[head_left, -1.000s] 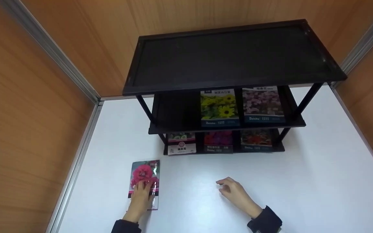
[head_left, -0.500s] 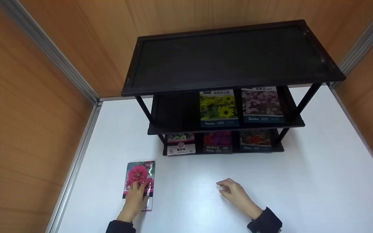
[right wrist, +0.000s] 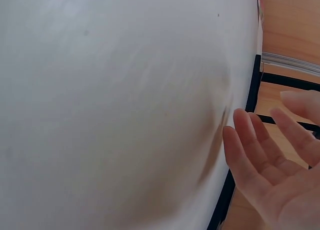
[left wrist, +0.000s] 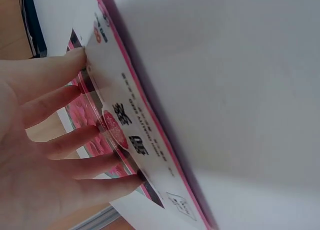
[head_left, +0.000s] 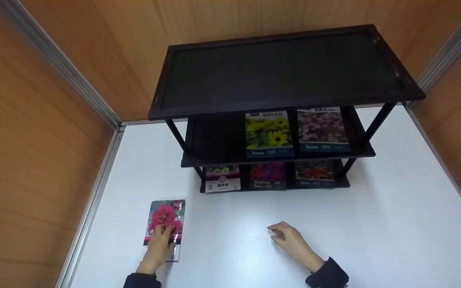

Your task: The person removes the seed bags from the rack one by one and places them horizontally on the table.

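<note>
A seed packet [head_left: 163,216] with a pink flower picture lies on the white table at the left. My left hand [head_left: 156,246] rests on its lower half. In the left wrist view the spread fingers [left wrist: 75,140] are nearly straight, their tips pressing on the packet's printed face [left wrist: 125,104]. Part of the packet is hidden under the hand. My right hand [head_left: 290,240] hovers by the table's middle, loosely bent and holding nothing. The right wrist view shows its relaxed fingers [right wrist: 250,150] beside the white surface.
A black shelf rack [head_left: 286,72] stands at the back. Its middle tier carries a yellow-flower packet [head_left: 269,134] and a pale pink-flower packet [head_left: 322,130]. On the bottom tier lie a white-labelled packet [head_left: 223,182], a magenta-flower packet [head_left: 268,174] and an orange-flower packet [head_left: 315,174]. Wood-look panels surround the table.
My left hand has slid the pink-flower seed packet leftward across the table. The right hand has stayed in place.
</note>
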The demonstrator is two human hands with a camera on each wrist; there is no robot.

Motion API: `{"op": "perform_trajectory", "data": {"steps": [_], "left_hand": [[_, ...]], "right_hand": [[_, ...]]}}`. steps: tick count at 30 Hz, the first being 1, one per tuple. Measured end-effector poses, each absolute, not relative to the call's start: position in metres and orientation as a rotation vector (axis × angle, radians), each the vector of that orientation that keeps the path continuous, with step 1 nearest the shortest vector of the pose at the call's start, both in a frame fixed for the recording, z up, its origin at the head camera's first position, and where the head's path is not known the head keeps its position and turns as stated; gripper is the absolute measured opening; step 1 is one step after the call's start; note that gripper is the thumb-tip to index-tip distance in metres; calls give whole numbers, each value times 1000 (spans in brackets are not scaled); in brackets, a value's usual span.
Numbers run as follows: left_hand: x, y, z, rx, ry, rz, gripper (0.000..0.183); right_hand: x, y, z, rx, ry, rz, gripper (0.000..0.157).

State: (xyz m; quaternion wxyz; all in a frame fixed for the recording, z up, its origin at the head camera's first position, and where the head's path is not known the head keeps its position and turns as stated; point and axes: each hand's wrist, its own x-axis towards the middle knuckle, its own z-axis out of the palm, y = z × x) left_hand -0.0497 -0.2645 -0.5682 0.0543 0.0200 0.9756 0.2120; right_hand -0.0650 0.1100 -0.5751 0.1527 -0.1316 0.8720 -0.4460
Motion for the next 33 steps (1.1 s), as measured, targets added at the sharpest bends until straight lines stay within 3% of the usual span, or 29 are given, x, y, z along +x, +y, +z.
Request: {"op": "perform_trajectory", "data": {"steps": [13, 23, 33], "left_hand": [[-52, -261, -566, -30, 2971, 579, 48], [-56, -245, -559, -104, 3103, 595, 36], [-67, -214, -540, 7, 3256, 712, 29]], "right_hand": [[-63, 110, -577, -416, 2496, -1299, 27], [-64, 112, -569, -407, 2508, -1325, 26], [-68, 114, -548, -416, 2536, -1377, 27]]}}
